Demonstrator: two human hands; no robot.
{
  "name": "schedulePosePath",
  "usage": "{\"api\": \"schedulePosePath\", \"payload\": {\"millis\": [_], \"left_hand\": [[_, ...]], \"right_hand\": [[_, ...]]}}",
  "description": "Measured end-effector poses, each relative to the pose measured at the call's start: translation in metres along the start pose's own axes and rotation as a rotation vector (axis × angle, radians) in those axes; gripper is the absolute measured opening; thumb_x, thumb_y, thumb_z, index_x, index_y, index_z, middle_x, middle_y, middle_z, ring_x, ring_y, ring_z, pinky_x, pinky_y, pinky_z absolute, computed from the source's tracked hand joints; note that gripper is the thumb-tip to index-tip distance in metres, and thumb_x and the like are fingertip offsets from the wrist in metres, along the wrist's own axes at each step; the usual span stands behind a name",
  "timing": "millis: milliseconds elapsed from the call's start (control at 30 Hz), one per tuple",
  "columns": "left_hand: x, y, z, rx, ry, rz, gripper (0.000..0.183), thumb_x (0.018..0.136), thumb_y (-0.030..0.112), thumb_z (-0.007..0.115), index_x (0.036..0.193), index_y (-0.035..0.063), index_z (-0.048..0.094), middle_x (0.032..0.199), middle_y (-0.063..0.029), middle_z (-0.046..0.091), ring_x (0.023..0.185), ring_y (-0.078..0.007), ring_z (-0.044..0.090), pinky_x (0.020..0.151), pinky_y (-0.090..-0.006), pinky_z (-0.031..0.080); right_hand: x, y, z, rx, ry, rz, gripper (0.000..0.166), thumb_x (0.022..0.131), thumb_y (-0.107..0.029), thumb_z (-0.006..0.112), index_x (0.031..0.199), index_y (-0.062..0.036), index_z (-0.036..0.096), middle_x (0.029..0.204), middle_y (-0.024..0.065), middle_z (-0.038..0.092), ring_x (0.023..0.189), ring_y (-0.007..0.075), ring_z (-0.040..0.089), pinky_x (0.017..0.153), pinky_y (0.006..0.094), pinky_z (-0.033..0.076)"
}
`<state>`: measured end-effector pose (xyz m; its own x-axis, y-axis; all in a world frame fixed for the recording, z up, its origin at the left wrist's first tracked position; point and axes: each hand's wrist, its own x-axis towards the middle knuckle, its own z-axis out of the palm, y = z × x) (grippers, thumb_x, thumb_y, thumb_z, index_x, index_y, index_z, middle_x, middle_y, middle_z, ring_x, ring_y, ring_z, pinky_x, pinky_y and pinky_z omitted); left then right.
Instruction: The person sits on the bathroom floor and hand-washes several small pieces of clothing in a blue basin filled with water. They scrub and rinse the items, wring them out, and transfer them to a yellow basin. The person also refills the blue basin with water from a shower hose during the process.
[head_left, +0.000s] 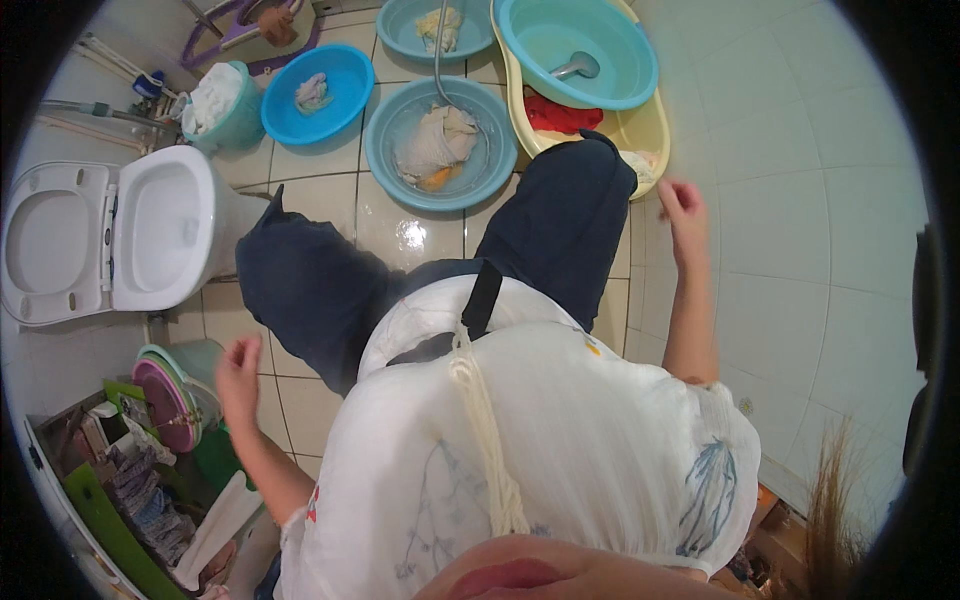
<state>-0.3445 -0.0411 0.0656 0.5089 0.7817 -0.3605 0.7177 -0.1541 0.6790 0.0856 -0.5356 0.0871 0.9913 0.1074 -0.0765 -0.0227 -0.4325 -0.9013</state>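
Observation:
My left hand (240, 375) hangs in the air beside my left knee, fingers loosely bent and nothing seen in them. Past my right knee, near the tiled wall, my right hand (684, 206) is raised with its fingers loosely curled, also without anything visible in it. Between and beyond my knees, a blue-grey plastic basin (379, 161) on the floor holds water with a beige cloth (442, 142) and a bit of orange cloth (439, 178). A shower hose (438, 52) runs down into this basin.
At left stands a toilet (161, 225) with its lid up. Farther off are a bright blue basin (341, 112), a bucket of white cloth (214, 97) and another basin (397, 37). A yellow tub (660, 150) carries a turquoise basin (525, 45) with a ladle-like tool (581, 66), above red cloth (562, 116).

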Motion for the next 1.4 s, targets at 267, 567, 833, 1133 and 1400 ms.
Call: {"api": "schedulePosePath", "payload": {"millis": [267, 567, 833, 1133, 1400], "left_hand": [[-0.068, 0.275, 0.007, -0.116, -1.346, 1.648, 0.038, 0.090, 0.034, 0.061, 0.123, 0.0161, 0.063, 0.126, -0.0047, 0.058, 0.112, -0.0242, 0.052, 0.098, -0.0403, 0.039], [-0.056, 0.264, 0.011, -0.354, -1.554, 1.706, 0.009, 0.090, 0.017, 0.054, 0.090, 0.0106, 0.060, 0.115, -0.0144, 0.060, 0.112, -0.0346, 0.054, 0.100, -0.0473, 0.042], [-0.059, 0.273, 0.014, -0.343, -1.581, 1.610, 0.018, 0.089, 0.023, 0.057, 0.098, 0.0095, 0.063, 0.118, -0.0124, 0.060, 0.113, -0.0341, 0.054, 0.099, -0.0474, 0.041], [0.040, 0.228, 0.085, -0.525, -1.126, 0.825, 0.038, 0.091, 0.024, 0.062, 0.120, 0.0002, 0.061, 0.120, -0.0107, 0.063, 0.106, -0.0262, 0.060, 0.094, -0.0407, 0.047], [0.119, 0.155, 0.177, 0.485, -0.508, 0.717, 0.048, 0.087, 0.031, 0.065, 0.128, 0.0076, 0.057, 0.125, -0.0185, 0.059, 0.114, -0.0350, 0.056, 0.100, -0.0396, 0.042]], "right_hand": [[-0.101, -0.239, 0.110, 0.577, -1.931, -1.234, 0.037, 0.095, -0.032, 0.058, 0.119, -0.0035, 0.061, 0.128, 0.0149, 0.055, 0.115, 0.0324, 0.053, 0.096, 0.0433, 0.041], [-0.088, -0.234, 0.117, 0.753, -2.155, -1.139, 0.043, 0.095, -0.033, 0.057, 0.128, -0.0061, 0.055, 0.140, 0.0181, 0.043, 0.131, 0.0374, 0.040, 0.105, 0.0475, 0.033], [-0.080, -0.233, 0.127, 0.853, -2.188, -1.143, 0.044, 0.096, -0.036, 0.056, 0.126, -0.0053, 0.058, 0.140, 0.0200, 0.044, 0.130, 0.0398, 0.041, 0.105, 0.0478, 0.033], [-0.051, -0.150, 0.089, 0.921, -1.384, -0.746, 0.048, 0.091, -0.035, 0.064, 0.121, 0.0030, 0.059, 0.114, 0.0248, 0.061, 0.098, 0.0355, 0.063, 0.085, 0.0409, 0.050], [-0.016, -0.095, 0.126, 0.331, -0.594, -0.055, 0.033, 0.099, -0.026, 0.051, 0.118, -0.0006, 0.060, 0.102, 0.0061, 0.065, 0.096, 0.0132, 0.061, 0.089, 0.0289, 0.049]]}}
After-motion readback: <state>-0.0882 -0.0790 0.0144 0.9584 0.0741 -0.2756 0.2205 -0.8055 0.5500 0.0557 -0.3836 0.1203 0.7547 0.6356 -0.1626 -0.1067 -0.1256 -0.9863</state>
